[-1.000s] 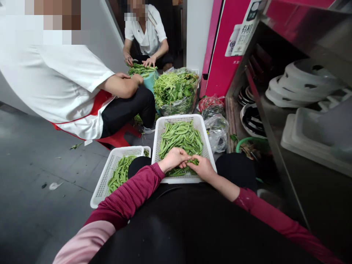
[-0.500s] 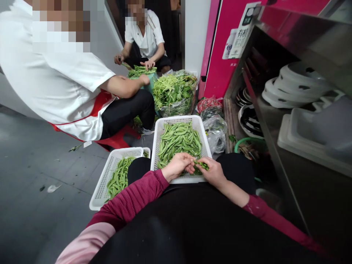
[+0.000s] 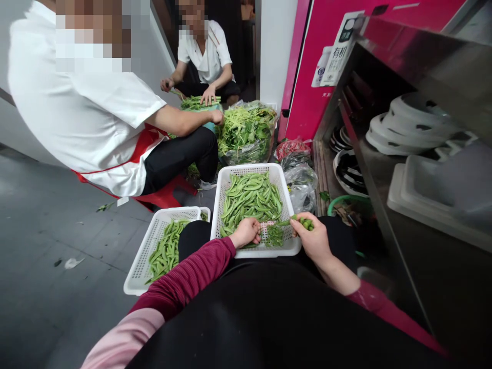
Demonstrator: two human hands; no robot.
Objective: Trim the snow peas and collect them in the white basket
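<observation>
Head view looks down on a white basket set close against the person's lap, between two dark-clothed knees. Green pods lie heaped across its far and middle part, while a small tangle of green scraps lies on the perforated floor near the front right.

The left hand is over the front of this basket, just left of the scraps, with its fingers curled in toward the thumb; whether anything is pinched between them cannot be told. The right hand is over the basket's front right corner, its fingers closed around a small bunch of pods, one of which points out leftward past the fingertips.

To the left, beside the knee, a second white basket holds more pods. Just beyond the nearer basket stands a bag of leafy greens, with a clear plastic bag to its right. At left, a co-worker in a white shirt sits on a red stool; another person faces them farther back, hands at a bunch of green stems.
</observation>
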